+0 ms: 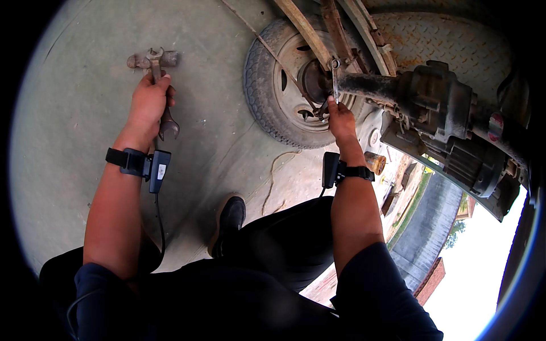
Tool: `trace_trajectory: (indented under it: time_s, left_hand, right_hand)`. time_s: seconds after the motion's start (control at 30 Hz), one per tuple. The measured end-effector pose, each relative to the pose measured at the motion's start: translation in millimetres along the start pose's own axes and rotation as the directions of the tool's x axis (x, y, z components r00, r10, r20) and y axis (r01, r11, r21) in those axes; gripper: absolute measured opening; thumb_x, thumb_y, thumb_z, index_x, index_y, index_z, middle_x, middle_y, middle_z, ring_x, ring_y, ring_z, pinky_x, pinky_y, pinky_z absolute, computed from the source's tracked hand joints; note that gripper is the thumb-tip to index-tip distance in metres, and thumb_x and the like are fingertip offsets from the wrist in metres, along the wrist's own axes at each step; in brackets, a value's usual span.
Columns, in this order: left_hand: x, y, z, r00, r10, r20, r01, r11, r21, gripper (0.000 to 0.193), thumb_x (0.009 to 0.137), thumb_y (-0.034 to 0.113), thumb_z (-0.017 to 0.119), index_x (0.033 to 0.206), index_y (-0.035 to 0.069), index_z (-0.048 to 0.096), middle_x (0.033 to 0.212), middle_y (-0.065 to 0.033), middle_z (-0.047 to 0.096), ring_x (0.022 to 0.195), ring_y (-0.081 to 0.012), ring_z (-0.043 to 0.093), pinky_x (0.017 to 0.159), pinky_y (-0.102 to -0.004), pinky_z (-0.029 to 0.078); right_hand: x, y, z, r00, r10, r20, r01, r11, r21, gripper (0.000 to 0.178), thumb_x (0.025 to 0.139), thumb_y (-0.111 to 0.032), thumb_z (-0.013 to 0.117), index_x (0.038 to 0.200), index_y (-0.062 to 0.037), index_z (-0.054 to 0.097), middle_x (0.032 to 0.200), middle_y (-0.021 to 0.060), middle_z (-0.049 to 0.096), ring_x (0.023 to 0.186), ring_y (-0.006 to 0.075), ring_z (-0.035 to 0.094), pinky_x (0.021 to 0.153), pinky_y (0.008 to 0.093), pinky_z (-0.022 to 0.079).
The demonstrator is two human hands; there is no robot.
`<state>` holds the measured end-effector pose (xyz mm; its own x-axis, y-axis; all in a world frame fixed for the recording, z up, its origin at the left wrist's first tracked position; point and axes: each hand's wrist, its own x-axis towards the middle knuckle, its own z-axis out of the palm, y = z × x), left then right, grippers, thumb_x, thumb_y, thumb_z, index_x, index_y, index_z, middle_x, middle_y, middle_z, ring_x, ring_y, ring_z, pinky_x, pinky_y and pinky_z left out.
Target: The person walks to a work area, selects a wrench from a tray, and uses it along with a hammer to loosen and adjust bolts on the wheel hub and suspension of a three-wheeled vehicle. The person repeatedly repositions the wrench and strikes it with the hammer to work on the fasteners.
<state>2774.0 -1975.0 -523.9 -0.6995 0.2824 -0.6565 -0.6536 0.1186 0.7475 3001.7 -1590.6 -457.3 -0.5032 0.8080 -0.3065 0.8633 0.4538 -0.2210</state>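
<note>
My left hand (149, 102) is closed around the middle of a double open-end wrench (169, 126), whose jaws stick out above and below my fingers. The wrench's upper jaw overlaps a rusty hammer (169, 59) on the concrete floor; most of the hammer's handle is hidden. On the right, my right hand (342, 122) grips the lower part of a shiny wrench (335, 85). Its ring end points up beside the axle and the inner side of a wheel (267, 85). From this angle I cannot tell whether that ring touches a bolt.
A greasy axle housing with a motor (441, 108) fills the right side, beneath a rusty tread-plate (449, 40). Leaf springs (304, 25) and a thin rod (256, 35) cross the wheel. A rope (273, 173) lies on the floor near my shoe (230, 221). A rusty can (374, 163) stands behind my right wrist.
</note>
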Motion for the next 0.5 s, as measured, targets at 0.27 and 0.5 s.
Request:
trace_trajectory:
  time_s: [0.27, 0.5]
  left_hand:
    - [3, -4, -7, 0.999, -0.030, -0.044, 0.028, 0.999, -0.035, 0.021, 0.096, 0.020, 0.055, 0.107, 0.002, 0.056, 0.078, -0.0030, 0.058, 0.064, -0.0117, 0.053, 0.062, -0.0272, 0.045]
    - [4, -6, -4, 0.999, -0.009, -0.046, 0.007, 0.999, -0.037, 0.021, 0.096, 0.022, 0.056, 0.104, 0.003, 0.056, 0.077, -0.0031, 0.058, 0.064, -0.0120, 0.053, 0.061, -0.0276, 0.045]
  right_hand:
    - [-1, -6, -3, 0.995, 0.069, 0.066, -0.067, 0.997, -0.026, 0.064, 0.096, -0.061, 0.042, 0.094, -0.0015, 0.067, 0.101, 0.0279, 0.066, 0.104, 0.0446, 0.060, 0.092, 0.0483, 0.044]
    - [-2, -7, -2, 0.998, 0.041, 0.054, -0.041, 0.999, -0.006, 0.069, 0.096, -0.064, 0.037, 0.092, -0.0019, 0.067, 0.099, 0.0265, 0.067, 0.103, 0.0434, 0.061, 0.091, 0.0474, 0.044]
